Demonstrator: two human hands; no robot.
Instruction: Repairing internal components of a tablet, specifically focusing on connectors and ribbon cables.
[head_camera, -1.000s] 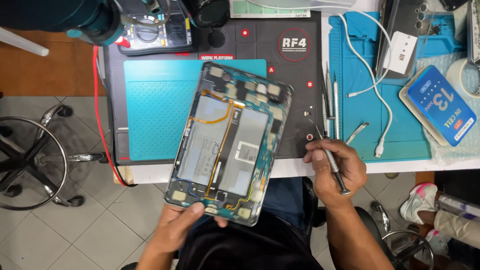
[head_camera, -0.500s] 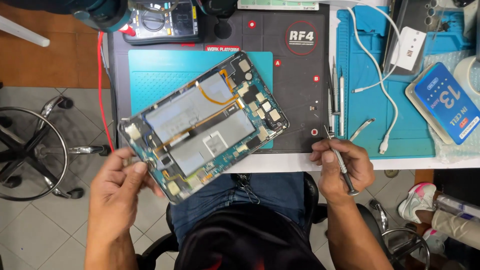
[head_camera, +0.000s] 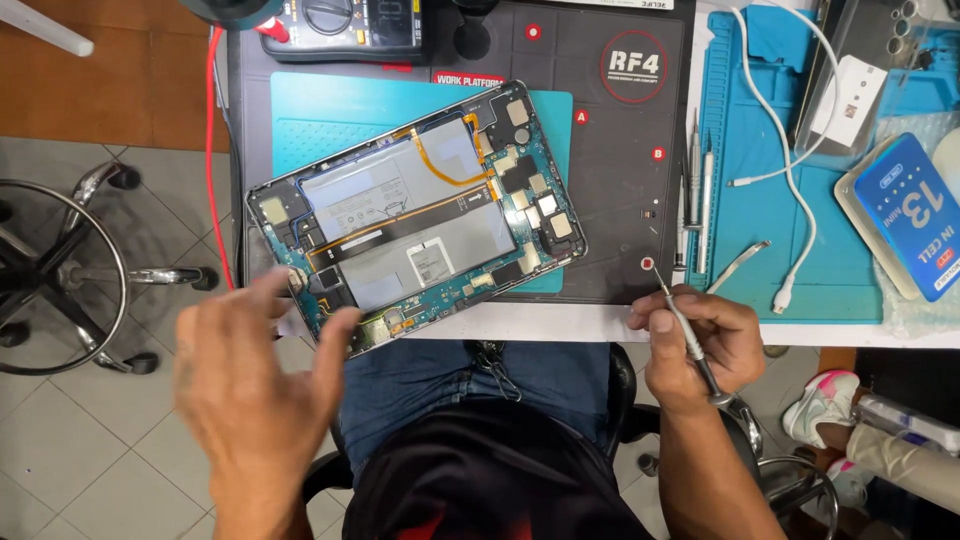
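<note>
Since the last look my left hand (head_camera: 262, 385) has let go of the opened tablet (head_camera: 415, 215) & the tablet's now lying flat on the bench, turned a bit more level, w/ its near corner hanging over the table edge (head_camera: 560, 322). Left hand is released, fingers spread, blurred, hovering just below that near corner; fingertips look v. close to it, can't tell if touching. My right hand (head_camera: 695, 340) is clenched round a thin screwdriver (head_camera: 688, 330), tip pointing up & away from me, just past my thumb, over the table edge. Tablet sits to the left of the right hand, back cover off, batt. & boards showing. It rests partly on a teal mat (head_camera: 330, 110) atop the dark work pad (head_camera: 620, 180). Beyond the right hand: a row of tools (head_camera: 698, 195), tweezers (head_camera: 738, 265), white cable (head_camera: 790, 190) on a blue mat (head_camera: 740, 220). Far off, above the left hand, a multimeter (head_camera: 345, 25).
</note>
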